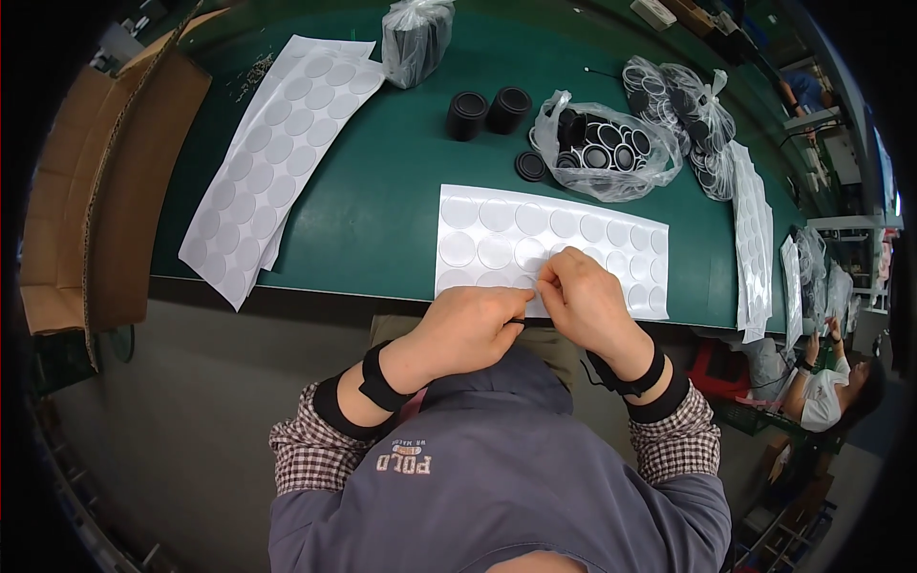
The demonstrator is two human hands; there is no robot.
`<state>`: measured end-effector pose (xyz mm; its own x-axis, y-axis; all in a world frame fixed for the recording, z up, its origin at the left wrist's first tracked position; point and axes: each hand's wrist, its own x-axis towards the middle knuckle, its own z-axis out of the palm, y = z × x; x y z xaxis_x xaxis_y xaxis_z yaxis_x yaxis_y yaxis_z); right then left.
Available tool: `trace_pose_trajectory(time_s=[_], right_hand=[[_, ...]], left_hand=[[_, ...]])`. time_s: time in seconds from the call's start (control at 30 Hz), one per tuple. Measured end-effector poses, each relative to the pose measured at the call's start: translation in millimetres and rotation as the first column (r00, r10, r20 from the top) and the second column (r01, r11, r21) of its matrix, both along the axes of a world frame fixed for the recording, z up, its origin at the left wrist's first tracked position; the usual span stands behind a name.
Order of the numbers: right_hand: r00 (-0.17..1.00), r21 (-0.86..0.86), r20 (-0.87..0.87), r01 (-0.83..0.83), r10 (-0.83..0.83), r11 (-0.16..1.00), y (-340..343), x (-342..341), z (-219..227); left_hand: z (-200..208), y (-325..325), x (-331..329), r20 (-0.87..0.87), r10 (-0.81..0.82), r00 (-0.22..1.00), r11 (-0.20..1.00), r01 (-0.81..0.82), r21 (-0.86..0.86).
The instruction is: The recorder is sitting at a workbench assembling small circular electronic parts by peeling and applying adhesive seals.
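A white sheet of round stickers (466,220) lies on the table in front of me, close to the near edge. My left hand (474,325) is at the sheet's near edge, its fingers curled and the index fingertip meeting the sheet. Over the middle of the sheet my right hand (590,298) is closed, thumb and forefinger pinched beside a round sticker (528,253). Whatever sits in either set of fingers is hidden or too small to make out. The two hands nearly touch at the fingertips.
Beyond the sheet stand black cylinders (467,116), a black round cap (530,166) and an open plastic bag of black-and-white discs (611,177). More sticker sheets (287,143) lie left, near a cardboard box (124,191). Tied bags (702,115) sit right; a co-worker (826,396) is farther right.
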<state>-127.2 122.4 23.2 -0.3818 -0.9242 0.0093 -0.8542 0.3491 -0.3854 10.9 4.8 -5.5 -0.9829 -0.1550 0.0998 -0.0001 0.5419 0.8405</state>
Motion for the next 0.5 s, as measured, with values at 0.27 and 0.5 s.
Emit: trace_pose_trajectory(time_s=[0.27, 0.5], right_hand=[[0.922, -0.029, 0.382, 0.071, -0.054, 0.997, -2, -2, 8], [0.931, -0.025, 0.361, 0.068, -0.055, 0.997, 1, 0, 11]], left_hand=[[3, -8, 4, -0.044, -0.013, 0.999, 1.000, 0.014, 0.011], [0, -15, 2, -0.069, 0.076, 0.995, 0.972, -0.058, 0.229]])
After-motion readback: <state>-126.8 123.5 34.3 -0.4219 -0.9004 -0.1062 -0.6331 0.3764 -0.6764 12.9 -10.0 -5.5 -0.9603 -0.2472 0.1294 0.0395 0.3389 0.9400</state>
